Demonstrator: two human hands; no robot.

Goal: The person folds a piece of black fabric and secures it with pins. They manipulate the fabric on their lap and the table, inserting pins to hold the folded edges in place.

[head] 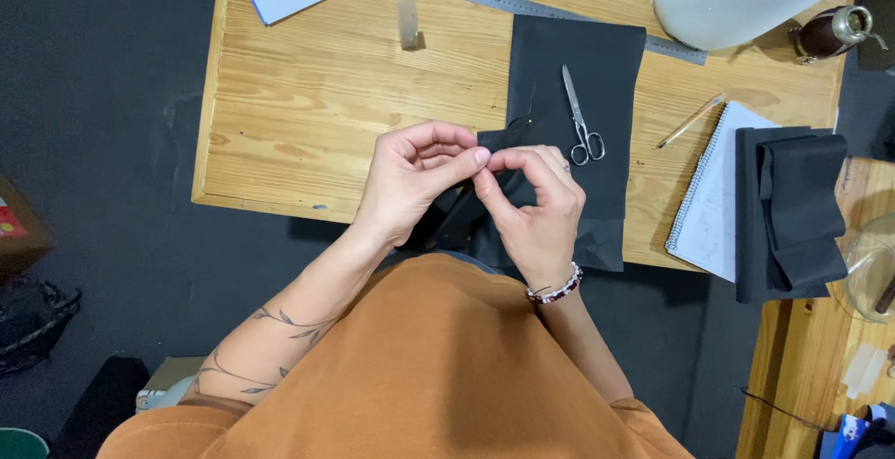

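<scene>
A sheet of black fabric point(578, 58) lies on the wooden table point(308, 95), its long axis running from the far side toward the person, the near end hanging over the table edge. It looks matte, dark and flat. The left hand point(410, 179) and right hand point(536, 203) meet at its near left edge, fingertips pinched together on the cloth. Scissors point(580, 119) rest on it, blades pointing away.

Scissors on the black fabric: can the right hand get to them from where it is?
Probably yes. The scissors lie uncovered on the black fabric just beyond the right hand, nothing between them. But that hand pinches something small against the left hand.
</scene>
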